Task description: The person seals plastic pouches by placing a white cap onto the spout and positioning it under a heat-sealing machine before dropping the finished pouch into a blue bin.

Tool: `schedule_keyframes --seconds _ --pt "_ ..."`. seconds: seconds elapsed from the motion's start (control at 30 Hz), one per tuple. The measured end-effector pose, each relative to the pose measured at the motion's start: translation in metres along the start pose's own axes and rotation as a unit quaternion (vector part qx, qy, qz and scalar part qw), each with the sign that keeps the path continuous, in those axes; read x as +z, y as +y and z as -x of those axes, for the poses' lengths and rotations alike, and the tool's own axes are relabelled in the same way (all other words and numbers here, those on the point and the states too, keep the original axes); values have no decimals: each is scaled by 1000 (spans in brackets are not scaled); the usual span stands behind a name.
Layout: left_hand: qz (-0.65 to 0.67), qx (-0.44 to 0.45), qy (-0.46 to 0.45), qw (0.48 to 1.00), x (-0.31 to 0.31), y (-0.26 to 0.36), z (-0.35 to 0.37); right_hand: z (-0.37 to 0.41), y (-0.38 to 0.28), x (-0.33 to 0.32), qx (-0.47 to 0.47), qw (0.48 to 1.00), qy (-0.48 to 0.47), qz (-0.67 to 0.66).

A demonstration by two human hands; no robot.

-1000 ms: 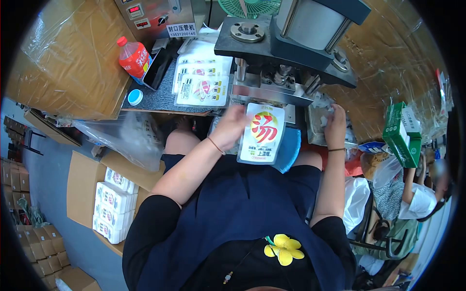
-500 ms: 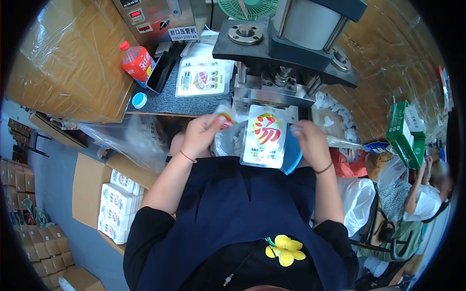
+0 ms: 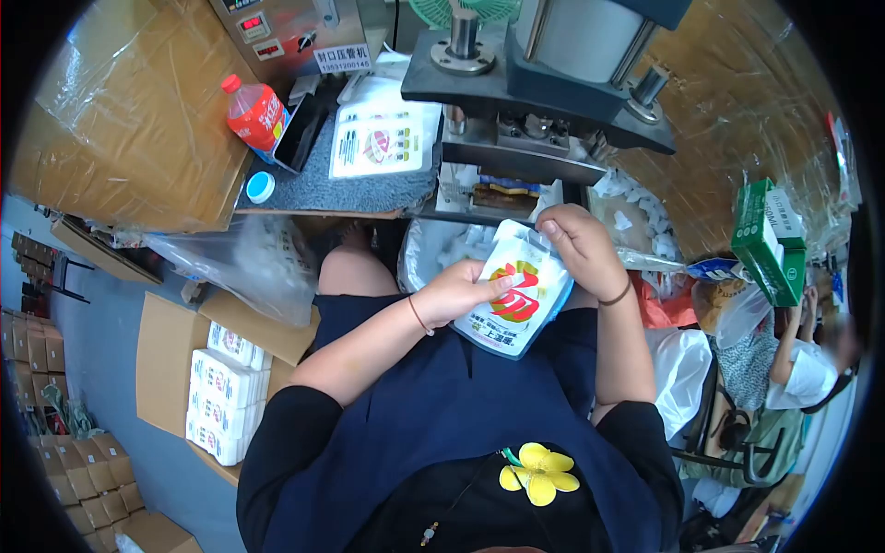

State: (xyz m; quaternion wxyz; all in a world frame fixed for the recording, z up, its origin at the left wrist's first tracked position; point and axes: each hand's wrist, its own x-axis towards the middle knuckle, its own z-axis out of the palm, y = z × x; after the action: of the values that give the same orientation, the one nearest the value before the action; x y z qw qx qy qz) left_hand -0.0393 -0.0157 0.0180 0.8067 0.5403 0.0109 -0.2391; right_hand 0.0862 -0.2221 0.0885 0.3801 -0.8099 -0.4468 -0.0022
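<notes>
A white stand-up pouch [image 3: 498,327] with large red lettering on a yellow patch is tilted above my lap. My left hand [image 3: 461,293] grips its left side, the thumb lying across the printed front. At the upper right corner, my right hand [image 3: 581,244] pinches the pouch with bent fingers. A blue edge shows behind the pouch's right side. Just beyond my hands stands a press [image 3: 544,157], its steel bar raised over a bed with a yellow-brown strip. Between the press and my lap hangs a translucent bag [image 3: 426,253] with pale scraps.
Flat printed pouches [image 3: 383,138] lie on the grey mat, near a red-labelled bottle [image 3: 258,118] and blue cap [image 3: 260,187]. An open carton [image 3: 171,364] holds stacked packs at left. A green box [image 3: 767,244] and a seated person [image 3: 802,369] are at right.
The press bar has risen, opening a gap over its bed. The pouch in front has given way to one tilted and turned in both hands. The small printed piece has left my left hand.
</notes>
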Motion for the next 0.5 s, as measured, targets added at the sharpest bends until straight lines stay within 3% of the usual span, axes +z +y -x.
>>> schedule_keyframes --seconds 0.13,0.23,0.3,0.4,0.5 --pt "85 -44 -46 994 4 -10 -6 5 7 -5 56 996 -63 -43" --pt "87 -28 -41 995 -2 -18 -11 16 30 -22 73 977 92 176" --pt "98 -17 -3 995 -11 -16 -18 27 64 -44 187 923 121 312" --pt "121 2 39 992 -26 1 -29 54 108 -60 307 874 3 376" --pt "142 8 45 989 -40 20 -45 58 141 -50 244 908 53 336"
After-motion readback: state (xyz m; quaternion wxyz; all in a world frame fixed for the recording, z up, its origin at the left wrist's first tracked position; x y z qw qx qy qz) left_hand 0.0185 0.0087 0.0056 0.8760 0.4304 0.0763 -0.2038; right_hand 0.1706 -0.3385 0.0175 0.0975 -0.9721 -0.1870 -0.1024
